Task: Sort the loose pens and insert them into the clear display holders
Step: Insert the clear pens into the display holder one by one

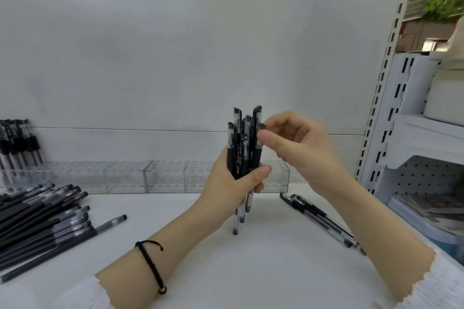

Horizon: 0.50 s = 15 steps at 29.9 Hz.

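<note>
My left hand (232, 183) grips an upright bundle of several black pens (242, 150) above the middle of the white shelf. My right hand (293, 143) pinches the cap end of one pen at the bundle's right side between thumb and forefinger. Behind the hands runs a row of clear display holders (155, 175) with many small holes. The leftmost holder carries several upright black pens (17, 145). A heap of loose black pens (42, 221) lies at the left. Two more loose pens (319, 218) lie on the shelf at the right.
A white back panel (200, 45) rises behind the holders. A slotted upright post (384, 78) stands at the right, with white pegboard shelving (426, 173) and stacked booklets (426, 211) beyond it. The white shelf surface (251, 271) lies below my forearms.
</note>
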### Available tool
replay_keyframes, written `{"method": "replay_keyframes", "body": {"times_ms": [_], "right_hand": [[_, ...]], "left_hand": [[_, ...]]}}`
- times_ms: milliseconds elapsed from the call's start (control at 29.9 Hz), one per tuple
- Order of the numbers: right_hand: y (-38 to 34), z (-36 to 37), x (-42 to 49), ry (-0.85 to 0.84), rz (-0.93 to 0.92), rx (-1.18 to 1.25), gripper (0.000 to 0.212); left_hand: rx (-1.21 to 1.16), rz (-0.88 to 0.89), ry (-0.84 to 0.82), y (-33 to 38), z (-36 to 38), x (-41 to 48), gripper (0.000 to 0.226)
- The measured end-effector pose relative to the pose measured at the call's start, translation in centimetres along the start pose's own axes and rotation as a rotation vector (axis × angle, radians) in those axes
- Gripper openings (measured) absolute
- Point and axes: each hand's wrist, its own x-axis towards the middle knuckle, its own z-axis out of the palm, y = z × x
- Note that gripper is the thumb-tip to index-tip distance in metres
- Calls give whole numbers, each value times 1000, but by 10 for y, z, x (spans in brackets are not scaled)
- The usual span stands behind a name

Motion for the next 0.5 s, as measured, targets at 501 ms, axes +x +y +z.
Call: {"method": "replay_keyframes", "body": {"times_ms": [501], "right_hand": [[36, -12, -3, 82, 260, -342, 22]], "left_hand": [[-54, -288, -23, -23, -7, -5, 21]]}}
